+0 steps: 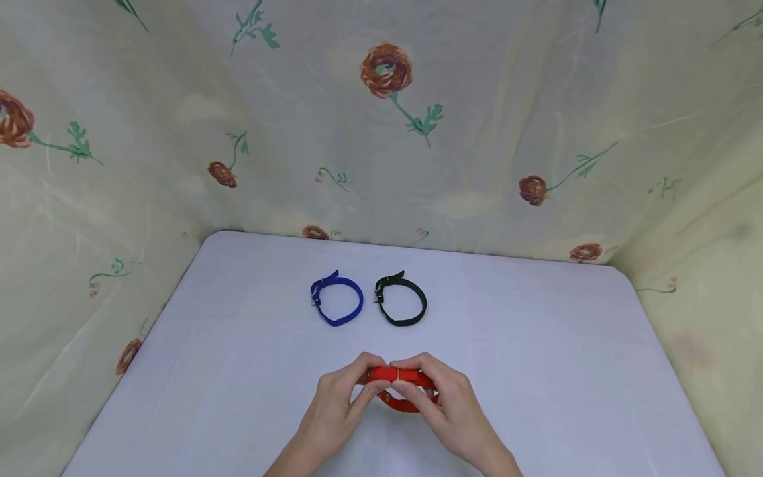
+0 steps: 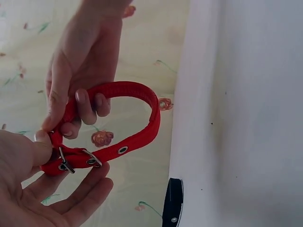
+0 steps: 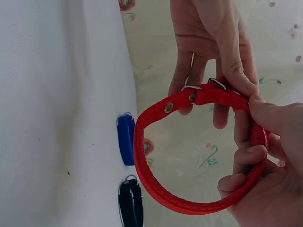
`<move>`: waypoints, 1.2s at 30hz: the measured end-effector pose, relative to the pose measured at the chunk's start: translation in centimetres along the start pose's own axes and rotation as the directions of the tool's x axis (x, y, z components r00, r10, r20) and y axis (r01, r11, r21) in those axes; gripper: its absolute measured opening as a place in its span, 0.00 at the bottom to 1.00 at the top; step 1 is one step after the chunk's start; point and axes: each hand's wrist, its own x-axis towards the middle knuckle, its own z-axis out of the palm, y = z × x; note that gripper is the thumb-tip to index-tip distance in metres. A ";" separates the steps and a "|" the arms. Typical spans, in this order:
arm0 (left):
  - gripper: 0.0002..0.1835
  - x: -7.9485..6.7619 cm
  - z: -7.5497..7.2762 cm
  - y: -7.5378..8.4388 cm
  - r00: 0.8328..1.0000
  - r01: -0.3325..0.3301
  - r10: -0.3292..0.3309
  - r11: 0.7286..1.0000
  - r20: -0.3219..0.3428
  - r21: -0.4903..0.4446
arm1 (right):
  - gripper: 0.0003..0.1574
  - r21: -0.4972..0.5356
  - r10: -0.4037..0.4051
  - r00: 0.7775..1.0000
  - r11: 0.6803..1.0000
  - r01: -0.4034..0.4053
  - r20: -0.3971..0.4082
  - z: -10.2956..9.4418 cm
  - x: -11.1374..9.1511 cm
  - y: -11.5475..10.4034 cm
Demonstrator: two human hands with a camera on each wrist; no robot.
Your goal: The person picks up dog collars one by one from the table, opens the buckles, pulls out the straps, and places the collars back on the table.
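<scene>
Held up in front of the blue collar (image 1: 340, 322) and the black collar (image 1: 407, 322), over the near part of the white tabletop (image 1: 536, 344): a red collar (image 1: 408, 375), looped into a ring. Left grip (image 1: 334, 404) pinching the band at the buckle end, thumb on one face and fingers behind; right grip (image 1: 453, 404) pinching close beside, thumb tip near the other thumb, further fingers curled round the band from inside the loop.

Probably light, soft and padded, bendable yet springy enough for a round shape; unlikely to slip or break. Likely stiffer and a little heavier near the metal buckle (image 2: 66, 163), with smooth metal against grippy cloth. Best taken by the flat of the band on either side of the buckle, clear of the prong and the eyelet (image 2: 123, 150).

Hidden under the thumbs: the exact stretch of strap in the pinch, and any strap tip there. Hard to make out: whether fully fastened. Cut off in the left wrist view: much of the left grip, and the lower end of the black collar. Dim in both wrist views: fine stitching.
</scene>
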 end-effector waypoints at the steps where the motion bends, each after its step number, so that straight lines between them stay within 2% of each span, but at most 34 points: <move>1: 0.08 0.0 0.0 0.0 1.000 0.012 -0.012 1.000 -0.004 -0.007 | 0.14 0.005 0.000 1.000 1.000 0.000 0.002 0.0 0.0 0.0; 9: 0.07 0.0 0.0 0.2 0.994 0.098 -0.101 0.991 -0.029 -0.087 | 0.15 0.021 0.017 1.000 1.000 -0.017 -0.017 0.0 0.1 0.0; 16: 0.07 -0.1 -0.2 0.2 0.987 0.158 -0.158 0.971 0.015 -0.181 | 0.16 0.034 0.057 0.998 0.998 -0.056 -0.041 -0.2 0.1 -0.2; 23: 0.07 -0.3 -0.5 -0.1 0.971 0.239 -0.223 0.911 0.087 -0.335 | 0.17 0.052 0.056 0.997 0.997 -0.054 -0.052 -0.1 0.1 -0.3; 26: 0.09 -0.4 -0.7 -0.1 0.965 0.261 -0.233 0.900 0.120 -0.350 | 0.16 0.034 0.019 0.998 0.999 -0.017 -0.061 -0.2 0.1 -0.3; 29: 0.11 -0.4 -0.8 0.1 0.964 0.259 -0.220 0.909 0.150 -0.327 | 0.15 0.006 -0.037 0.997 0.999 0.037 -0.068 -0.4 0.1 -0.2; 33: 0.12 -0.3 -0.5 0.2 0.981 0.172 -0.143 0.954 0.132 -0.247 | 0.14 -0.015 -0.072 0.996 0.997 0.071 -0.056 -0.4 0.0 -0.3; 36: 0.11 -0.4 -0.2 0.2 0.992 0.103 -0.088 0.977 0.086 -0.184 | 0.14 -0.020 -0.087 0.995 0.996 0.086 -0.053 -0.3 -0.1 -0.7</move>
